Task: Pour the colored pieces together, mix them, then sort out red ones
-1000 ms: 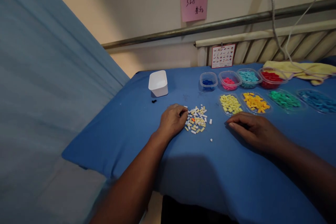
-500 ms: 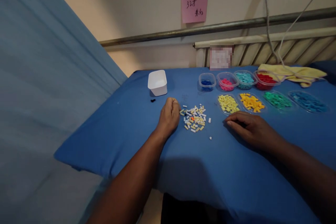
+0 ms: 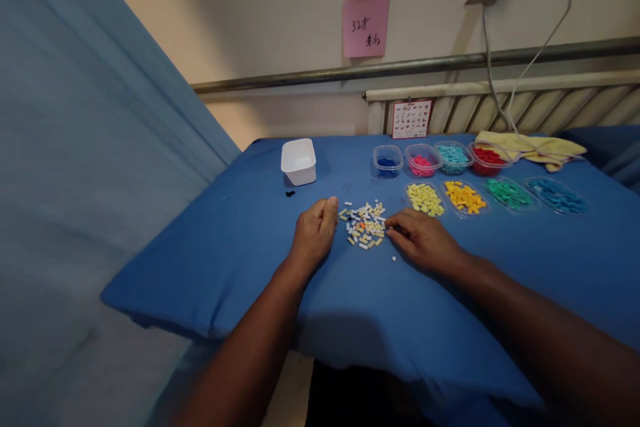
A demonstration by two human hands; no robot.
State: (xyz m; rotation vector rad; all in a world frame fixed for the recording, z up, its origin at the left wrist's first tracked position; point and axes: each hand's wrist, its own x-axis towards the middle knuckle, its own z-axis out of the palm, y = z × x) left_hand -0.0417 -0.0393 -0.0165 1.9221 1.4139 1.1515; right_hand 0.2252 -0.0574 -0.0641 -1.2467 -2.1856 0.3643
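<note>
The counter (image 3: 240, 253) has its near edge below the hands, crossed by both forearms, while its far edge runs along the wall beyond them. Bare blue cloth opens widely left of the left hand (image 3: 314, 230), and more lies between the hands and the near edge; ahead of and beyond the right hand (image 3: 423, 239), containers crowd the surface. There are four deep clear tubs (image 3: 388, 149) in the back row and four shallow clear trays (image 3: 586, 204) in front, eight in all, holding coloured pieces. One white tub (image 3: 299, 161) stands ahead of the left hand, with one black scrap (image 3: 290, 194) just nearer. One yellow towel (image 3: 530, 148) lies far right, beyond the right hand. The pile of small pieces (image 3: 367, 225), mostly white and pale yellow, too many to count, sits between the hands; one orange piece (image 3: 363, 225) shows in it. One loose white piece (image 3: 394, 259) lies apart, nearer the wearer. The left hand is curled closed beside the pile; whether anything is inside cannot be told. The right hand's fingertips reach the pile's right edge; whether they pinch a piece is unclear.
</note>
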